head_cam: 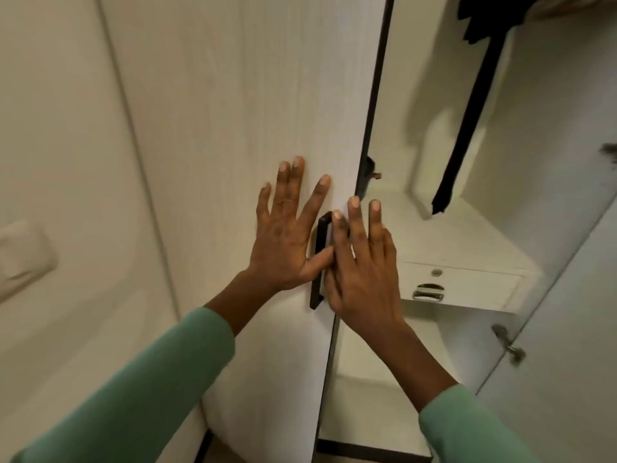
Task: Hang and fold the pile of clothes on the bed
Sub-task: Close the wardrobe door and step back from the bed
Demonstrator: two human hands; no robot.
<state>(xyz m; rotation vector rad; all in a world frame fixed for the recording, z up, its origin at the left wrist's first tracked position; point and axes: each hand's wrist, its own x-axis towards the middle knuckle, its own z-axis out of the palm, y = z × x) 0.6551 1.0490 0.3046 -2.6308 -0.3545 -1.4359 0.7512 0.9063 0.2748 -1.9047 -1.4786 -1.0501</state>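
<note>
Left hand (283,238), fingers spread wide, presses the white wardrobe door (233,111) at 9 o'clock of its black handle (320,238); right hand (362,272), fingers straight, sits at 3 o'clock.

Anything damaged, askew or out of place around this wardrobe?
Nothing clearly wrong. Only a dark mark on the right-hand panel stands out against the white; it is too blurred to tell scuff from fitting.
</note>
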